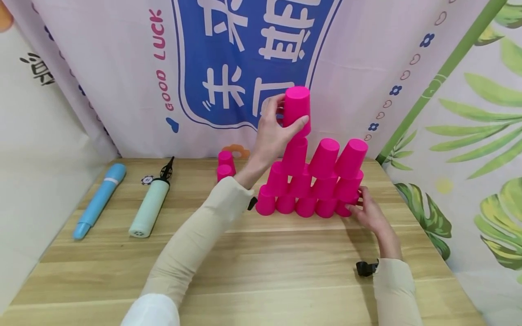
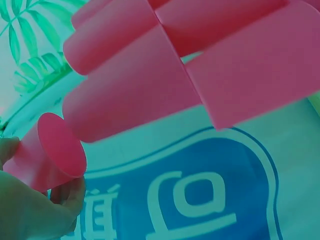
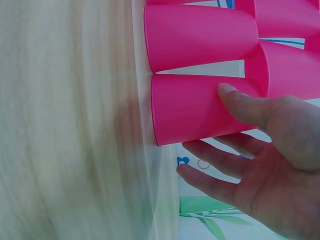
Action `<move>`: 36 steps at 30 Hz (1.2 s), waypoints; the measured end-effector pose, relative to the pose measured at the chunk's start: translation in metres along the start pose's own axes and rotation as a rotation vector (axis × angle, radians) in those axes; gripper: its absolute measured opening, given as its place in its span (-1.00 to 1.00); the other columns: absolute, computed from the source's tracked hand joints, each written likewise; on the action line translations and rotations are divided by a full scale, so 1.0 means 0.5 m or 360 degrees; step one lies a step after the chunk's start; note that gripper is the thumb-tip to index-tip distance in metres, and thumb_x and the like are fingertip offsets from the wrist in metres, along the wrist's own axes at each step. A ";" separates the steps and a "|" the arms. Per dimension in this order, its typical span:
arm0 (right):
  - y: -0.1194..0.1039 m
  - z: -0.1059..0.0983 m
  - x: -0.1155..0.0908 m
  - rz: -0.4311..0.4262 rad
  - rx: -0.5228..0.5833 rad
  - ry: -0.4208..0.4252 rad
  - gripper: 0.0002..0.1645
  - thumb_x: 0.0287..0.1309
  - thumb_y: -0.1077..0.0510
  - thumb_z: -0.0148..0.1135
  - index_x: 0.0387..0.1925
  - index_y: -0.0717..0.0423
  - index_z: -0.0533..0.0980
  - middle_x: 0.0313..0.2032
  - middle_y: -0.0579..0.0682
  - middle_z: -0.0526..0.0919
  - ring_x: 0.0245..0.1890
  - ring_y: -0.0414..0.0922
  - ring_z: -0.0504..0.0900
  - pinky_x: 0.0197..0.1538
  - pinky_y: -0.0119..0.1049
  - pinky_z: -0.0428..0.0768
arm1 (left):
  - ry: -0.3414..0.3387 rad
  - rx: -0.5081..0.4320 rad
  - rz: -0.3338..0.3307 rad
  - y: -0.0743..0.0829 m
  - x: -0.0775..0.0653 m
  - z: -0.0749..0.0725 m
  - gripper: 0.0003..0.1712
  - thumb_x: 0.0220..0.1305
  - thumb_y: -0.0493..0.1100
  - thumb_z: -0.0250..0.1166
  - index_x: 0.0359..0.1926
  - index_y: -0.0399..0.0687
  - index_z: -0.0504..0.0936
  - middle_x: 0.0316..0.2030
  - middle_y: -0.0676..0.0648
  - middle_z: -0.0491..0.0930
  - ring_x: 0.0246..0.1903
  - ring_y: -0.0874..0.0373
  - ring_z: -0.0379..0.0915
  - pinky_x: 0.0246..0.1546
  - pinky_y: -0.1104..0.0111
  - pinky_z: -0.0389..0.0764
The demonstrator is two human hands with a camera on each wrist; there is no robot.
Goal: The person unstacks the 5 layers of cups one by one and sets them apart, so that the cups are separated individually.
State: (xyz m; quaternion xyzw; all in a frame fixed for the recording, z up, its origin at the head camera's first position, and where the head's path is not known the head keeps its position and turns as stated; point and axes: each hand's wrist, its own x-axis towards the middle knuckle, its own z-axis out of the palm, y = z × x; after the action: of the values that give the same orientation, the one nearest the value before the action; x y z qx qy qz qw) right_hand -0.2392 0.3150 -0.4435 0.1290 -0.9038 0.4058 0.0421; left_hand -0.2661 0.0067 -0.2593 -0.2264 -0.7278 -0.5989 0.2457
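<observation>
Pink plastic cups [image 1: 305,206] stand upside down in a tiered stack of rows, with three cups in its upper row. Above the left end of that row, my left hand [image 1: 274,129] grips another pink cup [image 1: 297,106], thumb on the near side and fingers around the far side. In the left wrist view the held cup [image 2: 30,160] shows its open mouth facing the stack; whether it touches is unclear. My right hand [image 3: 265,160] is at the bottom right cup [image 3: 200,107], its thumb resting on the front and its loosely extended fingers along the outer side.
Left of the stack, near the wall, are two more pink cups [image 1: 225,165]. A pale green hand pump [image 1: 151,206] and a blue pump-like tube [image 1: 99,201] lie on the wooden table [image 1: 261,280]. A printed cloth [image 1: 122,90] hangs behind the table.
</observation>
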 end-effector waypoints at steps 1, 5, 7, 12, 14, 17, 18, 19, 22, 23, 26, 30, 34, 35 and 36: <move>0.000 0.000 -0.001 -0.0001 -0.0002 0.0003 -0.28 0.23 0.35 0.18 0.29 0.44 0.02 0.17 0.52 0.30 0.07 0.45 0.44 0.12 0.22 0.44 | 0.0014 0.0016 0.0000 -0.003 0.000 -0.006 -0.21 0.12 -0.09 0.41 0.31 -0.11 0.26 0.09 -0.06 0.41 0.03 0.14 0.40 -0.06 0.40 0.56; 0.000 -0.002 -0.001 0.0023 -0.0013 -0.0003 -0.25 0.24 0.32 0.19 0.31 0.42 0.01 0.19 0.52 0.28 0.08 0.44 0.43 0.13 0.22 0.43 | 0.0062 0.0038 -0.0001 -0.015 -0.002 -0.031 -0.24 0.12 -0.08 0.41 0.29 -0.12 0.28 0.08 -0.07 0.42 0.03 0.14 0.41 -0.08 0.40 0.56; 0.001 -0.004 -0.001 0.0032 -0.0013 -0.0007 -0.24 0.25 0.32 0.18 0.32 0.41 0.00 0.20 0.52 0.27 0.09 0.44 0.42 0.14 0.21 0.42 | 0.0080 0.0036 -0.0018 -0.022 -0.004 -0.044 -0.24 0.11 -0.08 0.41 0.29 -0.12 0.28 0.08 -0.07 0.41 0.03 0.14 0.40 -0.08 0.39 0.57; 0.004 -0.007 0.000 0.0025 -0.0005 -0.0003 -0.24 0.25 0.33 0.18 0.32 0.43 0.00 0.19 0.53 0.28 0.08 0.44 0.43 0.14 0.22 0.43 | 0.0085 0.0019 -0.0079 -0.041 -0.011 -0.071 -0.21 0.11 -0.11 0.42 0.31 -0.09 0.26 0.12 -0.07 0.38 0.07 0.11 0.36 -0.05 0.33 0.57; 0.005 -0.008 0.000 0.0022 -0.0006 -0.0002 -0.25 0.25 0.33 0.17 0.32 0.43 0.00 0.18 0.53 0.29 0.08 0.45 0.43 0.13 0.22 0.43 | 0.0083 0.0024 -0.0107 -0.048 -0.015 -0.079 -0.20 0.11 -0.11 0.42 0.31 -0.09 0.25 0.13 -0.07 0.38 0.08 0.10 0.35 -0.04 0.31 0.56; 0.004 -0.008 0.000 0.0032 -0.0006 -0.0011 -0.24 0.26 0.31 0.18 0.32 0.42 0.00 0.19 0.52 0.28 0.09 0.44 0.42 0.13 0.22 0.43 | 0.0087 0.0043 -0.0149 -0.059 -0.022 -0.092 -0.20 0.10 -0.11 0.43 0.32 -0.09 0.24 0.14 -0.08 0.37 0.08 0.09 0.35 -0.03 0.30 0.55; 0.003 -0.007 0.000 0.0041 -0.0010 -0.0016 -0.24 0.26 0.30 0.18 0.33 0.41 0.00 0.19 0.51 0.28 0.09 0.43 0.42 0.14 0.21 0.43 | 0.0094 0.0058 -0.0162 -0.062 -0.026 -0.097 -0.20 0.10 -0.12 0.43 0.31 -0.09 0.24 0.14 -0.08 0.37 0.09 0.08 0.35 -0.02 0.30 0.55; 0.003 -0.006 0.000 0.0049 -0.0017 -0.0022 -0.23 0.26 0.29 0.19 0.33 0.40 -0.01 0.20 0.50 0.28 0.10 0.43 0.42 0.14 0.21 0.43 | 0.0103 0.0077 -0.0172 -0.065 -0.029 -0.102 -0.20 0.11 -0.11 0.42 0.31 -0.10 0.24 0.14 -0.08 0.37 0.09 0.08 0.35 -0.01 0.30 0.55; 0.002 -0.004 0.001 0.0067 -0.0021 -0.0034 -0.23 0.26 0.28 0.19 0.34 0.38 -0.01 0.21 0.48 0.27 0.10 0.42 0.41 0.14 0.21 0.43 | 0.0133 0.0100 -0.0206 -0.076 -0.038 -0.119 -0.21 0.12 -0.11 0.42 0.31 -0.10 0.24 0.14 -0.09 0.36 0.10 0.06 0.34 0.00 0.28 0.55; 0.002 -0.004 0.001 0.0066 -0.0022 -0.0033 -0.23 0.26 0.29 0.18 0.34 0.38 -0.01 0.21 0.49 0.27 0.10 0.42 0.41 0.14 0.21 0.43 | 0.0144 0.0109 -0.0215 -0.080 -0.041 -0.125 -0.21 0.12 -0.11 0.42 0.31 -0.11 0.24 0.14 -0.10 0.36 0.11 0.06 0.34 0.01 0.27 0.55; 0.001 -0.002 0.002 0.0061 -0.0012 -0.0025 -0.24 0.26 0.30 0.18 0.33 0.39 0.00 0.20 0.49 0.28 0.10 0.42 0.42 0.14 0.21 0.43 | 0.0175 0.0122 -0.0259 -0.093 -0.048 -0.144 -0.20 0.12 -0.10 0.42 0.31 -0.09 0.23 0.15 -0.09 0.35 0.10 0.06 0.34 0.01 0.26 0.55; -0.001 -0.001 0.000 0.0067 -0.0019 -0.0031 -0.24 0.26 0.29 0.18 0.33 0.39 0.00 0.20 0.50 0.28 0.10 0.42 0.42 0.13 0.20 0.44 | 0.0205 0.0160 -0.0347 -0.113 -0.062 -0.171 -0.18 0.12 -0.09 0.42 0.32 -0.06 0.20 0.17 -0.07 0.34 0.10 0.07 0.34 -0.01 0.23 0.58; -0.005 -0.001 -0.003 0.0059 0.0004 -0.0029 -0.25 0.26 0.31 0.17 0.32 0.40 0.00 0.20 0.51 0.27 0.10 0.43 0.41 0.14 0.21 0.43 | 0.0214 0.0198 -0.0436 -0.134 -0.076 -0.195 -0.17 0.13 -0.08 0.41 0.34 -0.03 0.17 0.18 -0.07 0.34 0.13 0.05 0.32 0.00 0.18 0.57; -0.005 -0.001 -0.004 0.0052 0.0010 -0.0026 -0.25 0.26 0.32 0.17 0.32 0.40 0.00 0.20 0.51 0.27 0.10 0.44 0.41 0.15 0.21 0.42 | 0.0218 0.0201 -0.0456 -0.138 -0.079 -0.202 -0.17 0.14 -0.07 0.41 0.34 -0.03 0.17 0.18 -0.07 0.34 0.13 0.04 0.32 0.01 0.16 0.56; -0.006 -0.001 -0.004 0.0048 0.0013 -0.0024 -0.26 0.26 0.32 0.16 0.32 0.40 0.00 0.20 0.51 0.27 0.10 0.44 0.41 0.15 0.22 0.42 | 0.0225 0.0212 -0.0470 -0.144 -0.081 -0.208 -0.17 0.14 -0.07 0.40 0.34 -0.04 0.17 0.18 -0.08 0.34 0.14 0.03 0.32 0.03 0.16 0.55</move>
State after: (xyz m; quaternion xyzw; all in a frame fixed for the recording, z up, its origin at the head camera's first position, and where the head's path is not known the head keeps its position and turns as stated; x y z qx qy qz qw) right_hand -0.2364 0.3141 -0.4414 0.1187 -0.9043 0.4091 0.0286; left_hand -0.2703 -0.1098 -0.3227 -0.0576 -0.7722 -0.5933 0.2201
